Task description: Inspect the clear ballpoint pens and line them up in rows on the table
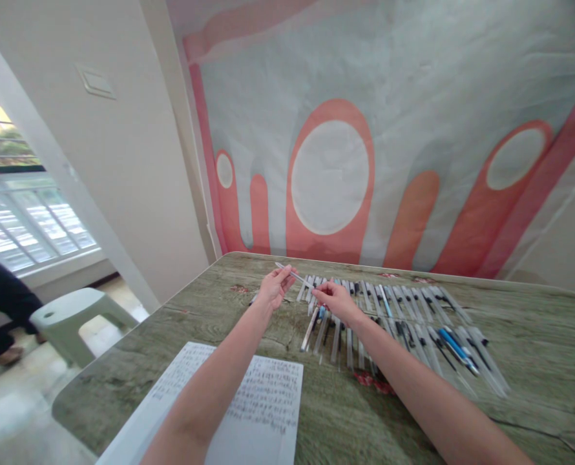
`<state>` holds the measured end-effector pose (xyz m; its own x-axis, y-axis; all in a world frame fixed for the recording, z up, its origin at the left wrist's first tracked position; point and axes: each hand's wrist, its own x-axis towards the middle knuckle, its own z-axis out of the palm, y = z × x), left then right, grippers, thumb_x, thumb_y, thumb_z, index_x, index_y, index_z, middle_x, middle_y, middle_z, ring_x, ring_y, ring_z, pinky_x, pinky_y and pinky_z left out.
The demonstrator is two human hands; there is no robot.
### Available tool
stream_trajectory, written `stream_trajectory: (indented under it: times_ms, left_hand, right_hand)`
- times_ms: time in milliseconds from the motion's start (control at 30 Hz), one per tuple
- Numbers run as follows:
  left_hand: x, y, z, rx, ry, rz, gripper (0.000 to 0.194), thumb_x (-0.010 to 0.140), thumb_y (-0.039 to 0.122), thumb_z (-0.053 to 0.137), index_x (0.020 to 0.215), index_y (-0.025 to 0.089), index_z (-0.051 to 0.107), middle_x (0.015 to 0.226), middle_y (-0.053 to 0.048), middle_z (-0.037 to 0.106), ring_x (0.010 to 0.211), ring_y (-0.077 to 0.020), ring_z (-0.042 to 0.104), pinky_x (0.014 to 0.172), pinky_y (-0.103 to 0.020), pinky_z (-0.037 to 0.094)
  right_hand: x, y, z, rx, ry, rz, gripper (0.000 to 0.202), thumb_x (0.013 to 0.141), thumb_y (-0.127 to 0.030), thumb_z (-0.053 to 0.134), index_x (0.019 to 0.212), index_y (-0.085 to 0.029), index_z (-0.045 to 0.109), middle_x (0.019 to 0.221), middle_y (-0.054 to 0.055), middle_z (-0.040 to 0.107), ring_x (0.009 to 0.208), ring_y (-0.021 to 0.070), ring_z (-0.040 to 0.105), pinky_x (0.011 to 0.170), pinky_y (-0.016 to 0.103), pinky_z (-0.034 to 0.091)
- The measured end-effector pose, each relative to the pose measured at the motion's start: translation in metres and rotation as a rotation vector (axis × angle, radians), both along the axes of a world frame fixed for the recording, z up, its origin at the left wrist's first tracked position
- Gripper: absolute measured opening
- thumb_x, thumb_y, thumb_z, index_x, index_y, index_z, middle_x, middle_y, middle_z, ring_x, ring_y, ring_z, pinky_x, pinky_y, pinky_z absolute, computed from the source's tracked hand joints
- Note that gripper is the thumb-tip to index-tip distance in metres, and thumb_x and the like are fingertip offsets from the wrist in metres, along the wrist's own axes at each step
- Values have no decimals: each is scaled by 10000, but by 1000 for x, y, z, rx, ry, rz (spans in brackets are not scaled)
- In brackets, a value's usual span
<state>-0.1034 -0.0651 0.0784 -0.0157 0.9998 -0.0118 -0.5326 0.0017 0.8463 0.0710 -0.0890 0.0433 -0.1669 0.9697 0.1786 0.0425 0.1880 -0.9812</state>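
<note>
Between my two hands a slim whitish pen (297,276) is held up at a slant over the far part of the table. My left hand (278,286) has its fingers closed round the pen's upper left part. At its lower right end, the fingertips of my right hand (333,299) are pinched together on it. Clear pens with dark parts lie side by side in two rows beyond and below my right hand, among them a blue pen (457,349) and a white and blue one (385,300). My right forearm hides part of the lower row.
Handwritten paper (268,400) lies under my left forearm on the wood-patterned table (336,426). A pale green stool (74,310) stands left of the table, near a person's dark-clad legs (4,290). A wall with a pink and grey covering (249,97) rises behind the table.
</note>
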Motion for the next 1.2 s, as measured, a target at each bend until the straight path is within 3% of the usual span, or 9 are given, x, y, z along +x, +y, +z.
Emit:
stream_trajectory:
  times_ms: [333,567,667,800,900,967,1067,1133,1200]
  left_hand:
    - [-1,1,-2,-18,6,-1,154,655,191,644,718,110,529,771,-54,645,682,-86,609,661,-179,489]
    - [-5,4,-1,-25,7,10,177,639,190,657,739,111,535,768,-59,642,669,-90,606,616,-171,485]
    - [-16,8,5,6,-22,116,187,645,210,652,765,116,544,763,-53,639,663,-85,603,597,-163,477]
    - [-41,17,14,101,-104,421,140,681,232,614,762,139,548,715,-11,628,660,-68,595,615,-164,468]
    - [-55,22,17,134,-111,588,85,723,239,563,747,158,549,669,14,614,643,-54,588,635,-169,465]
    - [-55,22,15,62,-57,505,68,729,215,553,738,148,561,647,3,612,615,-58,585,613,-167,466]
    - [-40,16,7,-120,85,128,81,696,176,588,741,109,588,681,-59,632,619,-100,597,585,-196,479]
    - [-25,11,1,-150,169,-37,116,656,170,628,740,96,597,728,-93,643,653,-129,605,605,-222,488]
    - [-12,6,-3,-122,234,-103,138,627,182,655,722,99,599,726,-97,646,652,-136,605,619,-235,491]
  right_hand:
    - [-1,-7,9,-81,90,103,263,656,-399,556,755,-158,519,566,-19,530,473,82,469,412,185,371]
    - [1,-5,6,-13,-82,103,183,682,-335,512,685,-153,531,504,-44,491,409,57,420,381,165,319]
    - [9,-5,11,4,-197,166,179,675,-324,519,623,-152,519,483,-45,489,408,58,418,388,166,310]
    - [20,-4,17,-20,-271,295,179,661,-318,538,618,-145,553,487,-38,509,403,55,416,390,169,300]
    - [23,0,17,-59,-254,239,192,660,-327,541,606,-143,551,483,-33,510,392,51,410,374,165,282]
    - [20,2,15,-79,-185,137,206,671,-344,528,616,-145,538,474,-35,499,382,51,399,365,164,275]
    - [12,2,11,-85,-86,15,215,678,-360,515,633,-150,525,472,-37,485,385,56,397,367,168,291]
    - [5,-1,9,-81,-92,15,206,670,-350,520,625,-149,528,480,-33,493,396,60,405,378,172,305]
    - [-1,-6,9,-66,-134,47,198,668,-338,520,612,-149,532,480,-32,500,398,60,404,390,176,311]
